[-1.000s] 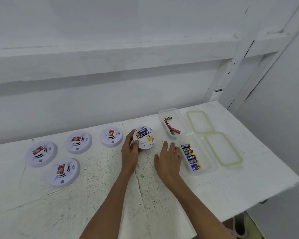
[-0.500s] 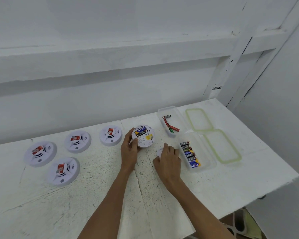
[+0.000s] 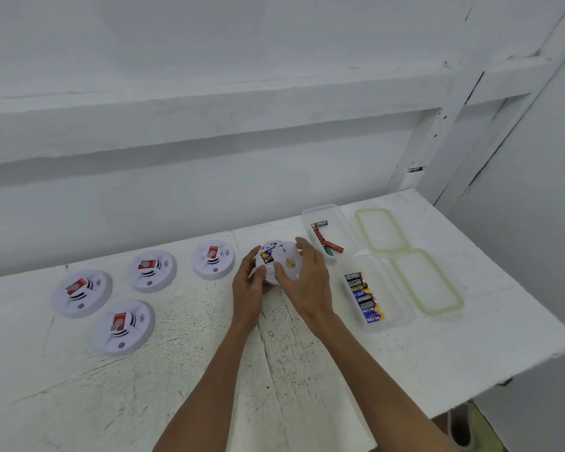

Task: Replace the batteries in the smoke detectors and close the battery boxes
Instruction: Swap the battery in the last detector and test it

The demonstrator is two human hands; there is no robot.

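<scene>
A white smoke detector (image 3: 276,256) lies back-up at the table's middle, with blue-and-yellow batteries showing at its left side. My left hand (image 3: 250,285) grips its left rim. My right hand (image 3: 307,285) lies over its right side and holds a white battery cover (image 3: 286,252) against the compartment, hiding part of the batteries. Several other smoke detectors lie face-up to the left, one of them (image 3: 213,260) close by. A clear box (image 3: 402,308) holds several fresh batteries (image 3: 364,296). A second clear box (image 3: 307,213) holds red used batteries (image 3: 323,238).
Two green-rimmed lids (image 3: 380,231) (image 3: 426,282) lie flat to the right of the boxes. The white table (image 3: 340,370) ends at a ragged right edge, and a white wall rises behind it. A shoe (image 3: 462,429) shows below the table's right corner.
My right hand took a white cover from the table near the battery box and carried it up-left onto the detector. My left hand stayed on the detector's rim.
</scene>
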